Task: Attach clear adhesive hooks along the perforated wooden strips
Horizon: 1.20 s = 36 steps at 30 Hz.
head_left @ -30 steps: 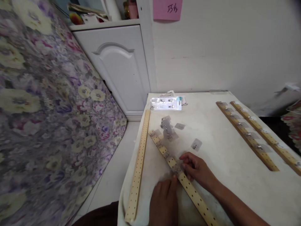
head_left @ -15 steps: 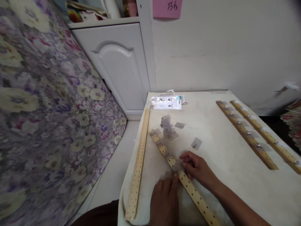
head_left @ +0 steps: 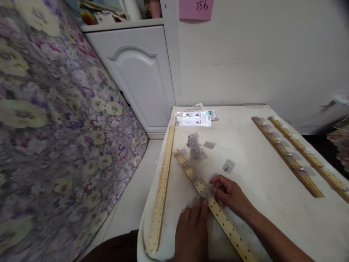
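Note:
A perforated wooden strip (head_left: 226,225) lies slantwise on the table, with several clear adhesive hooks along its upper part. My left hand (head_left: 192,225) is palm down at the strip's left side, fingers bent and together, one fingertip pressed against the edge by the lowest hook. From the right, my right hand (head_left: 229,191) has its fingers closed on the clear sheet of that adhesive hook (head_left: 208,193), which sits across the strip. Parts of the right fingertips are hidden. Loose adhesive hooks (head_left: 195,147) lie in a pile beyond the strip, and a single hook (head_left: 228,166) rests nearer my right hand.
Another perforated strip (head_left: 161,193) runs along the table's left edge. Two strips fitted with hooks (head_left: 289,156) lie at the right. A hook package (head_left: 193,119) sits at the back. Floral fabric (head_left: 68,127), a white cabinet (head_left: 136,80) and a wall surround the table.
The view has shifted very slightly. Both hands keep nearly the same place at the strip, and the hooks lie as before.

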Motion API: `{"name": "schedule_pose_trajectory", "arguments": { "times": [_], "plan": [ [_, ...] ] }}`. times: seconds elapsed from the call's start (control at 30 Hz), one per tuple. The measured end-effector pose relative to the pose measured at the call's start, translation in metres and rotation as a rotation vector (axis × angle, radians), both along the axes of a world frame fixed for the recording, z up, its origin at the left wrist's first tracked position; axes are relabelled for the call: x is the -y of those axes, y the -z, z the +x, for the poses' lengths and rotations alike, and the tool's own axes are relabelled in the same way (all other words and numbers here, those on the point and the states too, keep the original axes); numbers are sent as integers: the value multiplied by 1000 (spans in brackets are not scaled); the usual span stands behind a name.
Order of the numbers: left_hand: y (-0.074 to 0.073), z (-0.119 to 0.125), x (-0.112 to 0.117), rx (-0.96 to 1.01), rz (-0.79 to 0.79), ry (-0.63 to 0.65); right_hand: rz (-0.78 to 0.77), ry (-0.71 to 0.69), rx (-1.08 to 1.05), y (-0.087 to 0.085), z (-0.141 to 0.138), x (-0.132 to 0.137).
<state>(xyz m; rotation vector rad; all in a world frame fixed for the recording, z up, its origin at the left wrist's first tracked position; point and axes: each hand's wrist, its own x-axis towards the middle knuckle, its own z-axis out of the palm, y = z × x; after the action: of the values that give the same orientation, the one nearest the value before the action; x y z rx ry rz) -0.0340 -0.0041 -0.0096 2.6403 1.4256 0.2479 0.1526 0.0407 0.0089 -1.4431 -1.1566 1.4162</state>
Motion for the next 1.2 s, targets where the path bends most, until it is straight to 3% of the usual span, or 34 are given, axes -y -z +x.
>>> {"name": "schedule_pose_trajectory", "arguments": {
  "times": [1.2],
  "plan": [
    [-3,4,-1,-17,163,30,11,-2,-3,3,1,-1]
  ]
}}
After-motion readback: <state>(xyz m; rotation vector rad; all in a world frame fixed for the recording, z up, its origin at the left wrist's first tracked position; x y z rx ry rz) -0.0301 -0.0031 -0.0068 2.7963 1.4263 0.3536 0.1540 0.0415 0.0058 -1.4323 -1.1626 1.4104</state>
